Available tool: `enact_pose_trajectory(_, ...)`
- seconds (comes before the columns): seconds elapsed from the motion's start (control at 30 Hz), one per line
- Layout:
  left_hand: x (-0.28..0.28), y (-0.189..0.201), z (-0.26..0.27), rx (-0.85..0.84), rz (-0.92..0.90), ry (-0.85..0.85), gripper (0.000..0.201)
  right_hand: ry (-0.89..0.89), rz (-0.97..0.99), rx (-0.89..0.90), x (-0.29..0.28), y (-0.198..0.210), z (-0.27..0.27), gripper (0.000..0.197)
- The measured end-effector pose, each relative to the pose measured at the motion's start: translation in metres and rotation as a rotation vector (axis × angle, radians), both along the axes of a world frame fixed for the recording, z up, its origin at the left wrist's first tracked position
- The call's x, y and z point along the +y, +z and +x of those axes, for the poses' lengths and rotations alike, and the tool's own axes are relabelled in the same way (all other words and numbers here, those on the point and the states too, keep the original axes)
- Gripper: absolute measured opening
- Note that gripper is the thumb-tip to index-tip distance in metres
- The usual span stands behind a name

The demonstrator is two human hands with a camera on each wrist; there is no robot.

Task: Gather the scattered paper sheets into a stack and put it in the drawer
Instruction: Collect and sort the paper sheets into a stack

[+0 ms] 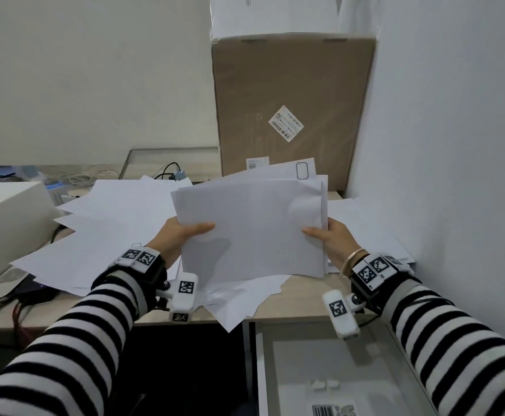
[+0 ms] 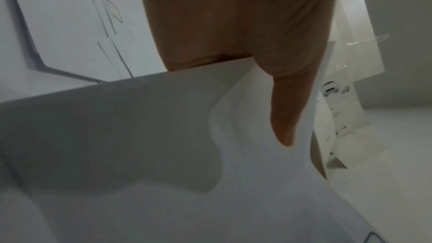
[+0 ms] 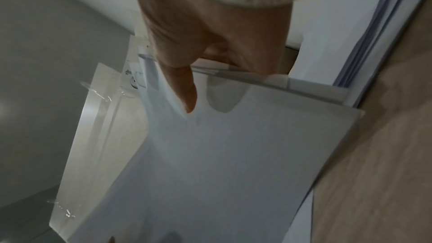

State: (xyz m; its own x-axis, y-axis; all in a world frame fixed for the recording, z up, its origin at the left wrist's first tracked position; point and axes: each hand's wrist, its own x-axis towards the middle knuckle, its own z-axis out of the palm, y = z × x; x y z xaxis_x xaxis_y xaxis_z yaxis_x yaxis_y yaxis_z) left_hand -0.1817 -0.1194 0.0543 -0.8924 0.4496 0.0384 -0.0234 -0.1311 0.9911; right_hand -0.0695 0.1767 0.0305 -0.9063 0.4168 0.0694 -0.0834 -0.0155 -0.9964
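Plainly, the risk for us lies on the left first: the loose sheets (image 1: 107, 235) fanned across the desk (image 1: 290, 301) overlap so much that we cannot count them, and a careless sweep could push some onto the cables (image 1: 2, 322) or off the near edge, where one sheet (image 1: 233, 310) already overhangs. Our left hand (image 1: 182, 232) pinches the left edge of the held stack (image 1: 251, 229), thumb on top and the fingers hidden beneath. The stack is lifted above the desk and shows several uneven edges, at least four layers at its far corner, so sheets could slip out if we tilt it before squaring it. Our right hand (image 1: 329, 238) grips the right edge the same way, thumb over the top sheet. Below it the one drawer (image 1: 329, 364) stands open, with a couple of small items inside that could snag the stack. We count two hands, one cardboard box (image 1: 290, 109) and one white box (image 1: 8, 217).
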Motion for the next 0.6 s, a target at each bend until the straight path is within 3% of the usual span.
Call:
enact_pose_trajectory(0.13, 0.001, 0.002, -0.003, 0.012, 0.004, 0.071, 0.044, -0.020, -0.005, -0.013, -0.002, -0.005, 0.001, 0.014)
enact_pose_trajectory(0.37, -0.010, -0.020, 0.000, -0.085, -0.037, -0.108, 0.083, -0.021, 0.079, -0.062, -0.003, -0.011, 0.006, 0.017)
enact_pose_trajectory(0.5, -0.008, -0.030, 0.005, -0.086, -0.085, -0.034, 0.046, 0.019, 0.112, -0.069, -0.003, -0.007, 0.011, 0.022)
enact_pose_trajectory(0.6, -0.012, -0.026, 0.001, -0.057, -0.158, 0.017, 0.056, 0.041, 0.128, -0.091, 0.005, 0.007, 0.013, 0.015)
